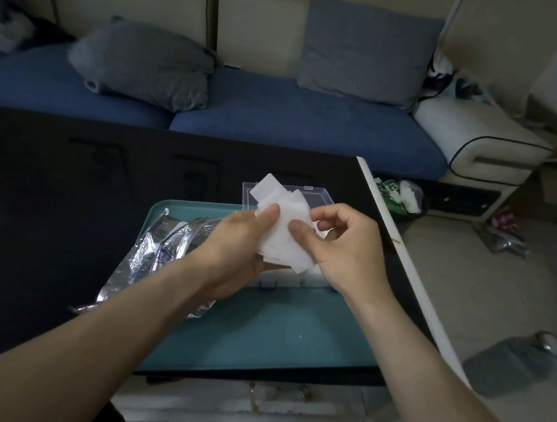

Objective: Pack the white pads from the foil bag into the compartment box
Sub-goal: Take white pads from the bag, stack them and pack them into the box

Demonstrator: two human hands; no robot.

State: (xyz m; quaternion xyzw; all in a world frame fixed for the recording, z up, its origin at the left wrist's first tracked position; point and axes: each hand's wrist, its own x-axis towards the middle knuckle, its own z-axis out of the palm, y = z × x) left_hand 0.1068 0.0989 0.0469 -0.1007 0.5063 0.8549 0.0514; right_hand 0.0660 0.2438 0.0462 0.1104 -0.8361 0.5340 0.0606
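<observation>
White pads (283,231) are held as a loose fan in both hands, directly above the compartment box (292,278), and this box is my landmark for all places. Nearest to the viewer from the box, the teal tray (258,331) carries it on its smooth, shallow floor, and the tray rests on the dark bench (48,222). The left hand (236,244) grips the lower part of the stack from the left of the box, with the thumb pressed flat on the front sheet and the other fingers hidden behind. The right hand (345,248) comes from the right of the box; its thumb and curled fingers pinch the right edge of the stack, and I judge it is the hand ready to peel one pad off. The pads are thin, soft and rectangular, and their long axis runs up and away, slanting to the left, so a pad must be turned flat and lowered to reach a compartment below. The box is clear hard plastic with small blue latches on its near edge; which compartments are already filled I cannot tell, because the hands cover them. Left of the box lies the foil bag (161,250), crinkled and shiny, partly on the tray. Behind the box its open clear lid (315,199) stands up.
</observation>
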